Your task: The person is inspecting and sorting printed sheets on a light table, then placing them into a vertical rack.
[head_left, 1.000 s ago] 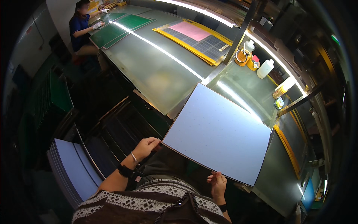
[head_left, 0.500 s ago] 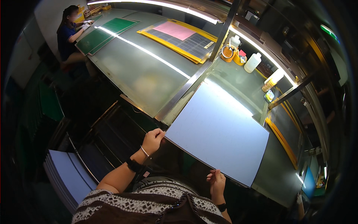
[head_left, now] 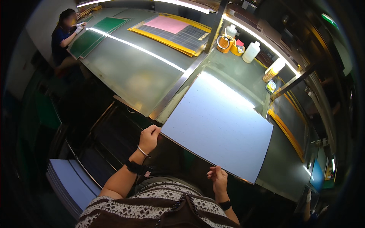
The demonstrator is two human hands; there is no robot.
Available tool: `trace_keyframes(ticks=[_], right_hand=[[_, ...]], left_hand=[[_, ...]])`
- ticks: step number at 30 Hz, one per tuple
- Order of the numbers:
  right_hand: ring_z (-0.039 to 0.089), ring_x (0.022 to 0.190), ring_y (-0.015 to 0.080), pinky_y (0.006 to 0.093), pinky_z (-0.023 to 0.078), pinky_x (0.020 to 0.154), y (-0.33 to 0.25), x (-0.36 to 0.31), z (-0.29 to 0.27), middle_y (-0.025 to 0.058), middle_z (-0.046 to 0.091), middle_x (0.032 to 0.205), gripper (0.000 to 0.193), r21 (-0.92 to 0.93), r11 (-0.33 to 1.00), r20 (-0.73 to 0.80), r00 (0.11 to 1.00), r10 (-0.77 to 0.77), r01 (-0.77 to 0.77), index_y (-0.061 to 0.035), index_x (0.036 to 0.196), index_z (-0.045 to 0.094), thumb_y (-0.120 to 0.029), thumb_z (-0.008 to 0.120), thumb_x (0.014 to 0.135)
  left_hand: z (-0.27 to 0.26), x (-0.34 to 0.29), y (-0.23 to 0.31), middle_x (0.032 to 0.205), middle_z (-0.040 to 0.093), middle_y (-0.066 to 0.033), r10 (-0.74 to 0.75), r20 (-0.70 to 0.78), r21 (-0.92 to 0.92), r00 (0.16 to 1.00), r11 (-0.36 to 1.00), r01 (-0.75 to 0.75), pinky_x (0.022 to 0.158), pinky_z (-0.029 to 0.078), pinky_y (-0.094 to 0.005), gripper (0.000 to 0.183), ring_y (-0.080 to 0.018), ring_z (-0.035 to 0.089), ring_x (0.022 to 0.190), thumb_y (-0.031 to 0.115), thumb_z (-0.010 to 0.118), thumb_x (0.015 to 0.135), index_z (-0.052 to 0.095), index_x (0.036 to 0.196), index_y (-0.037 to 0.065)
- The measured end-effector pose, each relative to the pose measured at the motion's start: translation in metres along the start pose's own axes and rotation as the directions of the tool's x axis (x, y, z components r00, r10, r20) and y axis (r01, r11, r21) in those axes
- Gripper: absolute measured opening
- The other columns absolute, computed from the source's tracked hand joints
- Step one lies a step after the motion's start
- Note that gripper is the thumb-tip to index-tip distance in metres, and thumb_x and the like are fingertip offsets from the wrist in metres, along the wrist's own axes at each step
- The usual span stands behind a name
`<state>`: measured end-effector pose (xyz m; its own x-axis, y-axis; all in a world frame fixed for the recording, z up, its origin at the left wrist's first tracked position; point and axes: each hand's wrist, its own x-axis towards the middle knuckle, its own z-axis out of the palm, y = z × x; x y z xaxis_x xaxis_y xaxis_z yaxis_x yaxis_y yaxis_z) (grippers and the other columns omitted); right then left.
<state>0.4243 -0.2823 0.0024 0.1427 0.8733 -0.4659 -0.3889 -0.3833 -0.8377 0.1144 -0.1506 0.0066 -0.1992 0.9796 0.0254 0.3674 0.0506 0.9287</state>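
Note:
A large light-blue rectangular panel (head_left: 220,125) with small dark specks lies on the grey work table, its near edge reaching past the table's front. At the panel's left corner, my left hand (head_left: 149,138) is closed, pinching the edge between thumb and fingers. My right hand (head_left: 218,179) meets the near edge further right, thumb and fingertips closed on it, the other fingers loosely curled. Part of this grip is hidden under the panel.
Beyond the panel stand a white bottle (head_left: 251,52), orange tape rolls (head_left: 224,43) and a metal post (head_left: 215,26). Yellow-framed screens (head_left: 167,34) lie on the far table; a co-worker (head_left: 65,38) sits by green boards (head_left: 97,36). Stacked blue panels (head_left: 72,178) stand lower left.
The whole view has shifted slightly, so the table and its things appear higher and further left. Both hands keep their places on the panel, which lies nearly as before.

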Motion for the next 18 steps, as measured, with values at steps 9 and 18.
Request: trace_keyframes(ticks=[9,18], right_hand=[[0.06,0.066,0.0147,0.0258,0.049,0.063,-0.0038,0.0002,0.0056,0.0105,0.064,0.076,0.038,-0.055,0.998,0.074,0.997,0.033,-0.029,0.0039,0.093,0.062,-0.03,0.046,0.097],[0.06,0.066,0.0152,0.0268,0.049,0.062,-0.0061,0.0057,0.0036,0.0096,0.064,0.074,0.036,-0.086,0.996,0.086,0.996,0.022,-0.014,0.0019,0.092,0.063,-0.028,0.045,0.097]], left_hand=[[-0.0054,0.006,-0.0003,0.056,0.058,-0.0047,-0.034,0.01,-0.026,0.999,0.999,0.034,0.05,0.042,-0.027,0.022,-0.0109,0.054,0.051,0.015,0.055,0.09,0.058,0.074,0.001],[-0.0052,0.004,0.0041,0.055,0.057,-0.0053,-0.01,-0.019,0.009,1.0,1.0,0.01,0.05,0.042,-0.0272,0.023,-0.0107,0.054,0.051,0.017,0.056,0.09,0.058,0.073,0.001]])
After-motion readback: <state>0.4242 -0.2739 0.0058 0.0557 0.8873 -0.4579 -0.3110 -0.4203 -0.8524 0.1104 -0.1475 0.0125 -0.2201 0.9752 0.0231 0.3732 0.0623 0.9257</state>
